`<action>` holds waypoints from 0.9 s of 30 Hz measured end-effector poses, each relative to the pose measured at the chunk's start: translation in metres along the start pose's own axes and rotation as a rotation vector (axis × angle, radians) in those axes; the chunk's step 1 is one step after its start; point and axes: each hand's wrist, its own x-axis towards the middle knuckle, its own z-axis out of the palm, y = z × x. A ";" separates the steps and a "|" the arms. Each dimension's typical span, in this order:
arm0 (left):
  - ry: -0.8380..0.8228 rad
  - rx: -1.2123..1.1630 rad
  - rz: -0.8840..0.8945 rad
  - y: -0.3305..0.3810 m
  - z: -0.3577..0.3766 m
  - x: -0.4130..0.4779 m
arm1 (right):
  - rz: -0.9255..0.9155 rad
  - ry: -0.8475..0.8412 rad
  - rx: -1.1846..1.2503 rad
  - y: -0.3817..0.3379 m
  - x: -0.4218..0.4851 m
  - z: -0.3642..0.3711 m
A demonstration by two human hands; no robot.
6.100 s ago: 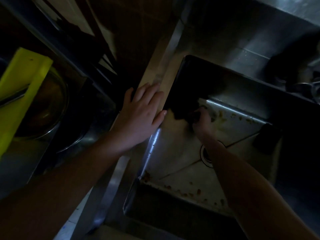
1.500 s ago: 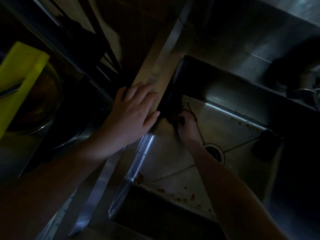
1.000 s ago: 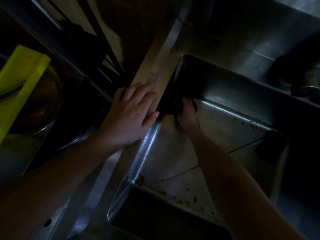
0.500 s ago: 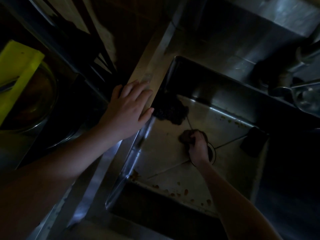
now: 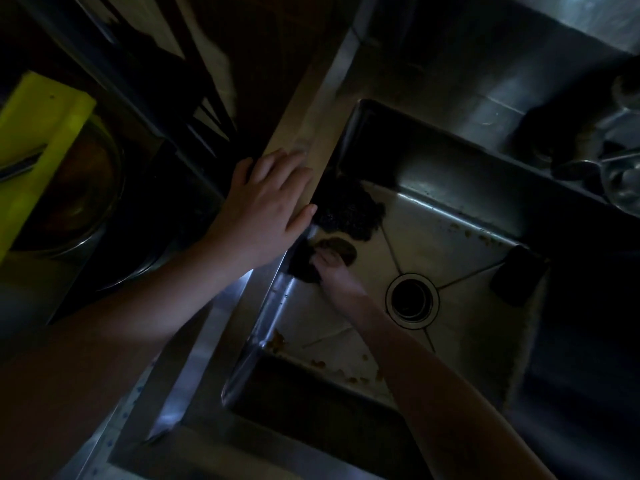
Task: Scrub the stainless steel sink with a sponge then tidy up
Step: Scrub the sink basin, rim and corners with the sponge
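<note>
Two hands in use: left hand [image 5: 266, 206] lay flat and open on the sink [image 5: 450, 188] rim, right hand [image 5: 337, 275] pressed the sponge [image 5: 334, 249] against the floor's left edge; firm overlapping strokes should lift the near-edge residue [image 5: 277, 342].

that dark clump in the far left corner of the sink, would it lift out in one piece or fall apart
The dark clump has a ragged, lumpy edge, so it is probably soft and may break up when lifted. It lies on the wet-looking sink floor, so it would likely slide if pushed. What it is made of is too dark to tell.
</note>
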 end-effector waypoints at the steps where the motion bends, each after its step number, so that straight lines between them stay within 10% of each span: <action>1: -0.003 -0.002 -0.002 0.000 0.000 0.000 | -0.028 -0.012 -0.049 -0.004 0.007 -0.001; 21: -0.048 0.067 -0.004 0.003 -0.004 -0.004 | 0.184 -0.142 0.128 0.039 -0.108 0.015; 27: -0.097 0.106 -0.032 0.008 -0.007 -0.014 | 0.276 0.068 0.286 0.025 -0.055 0.003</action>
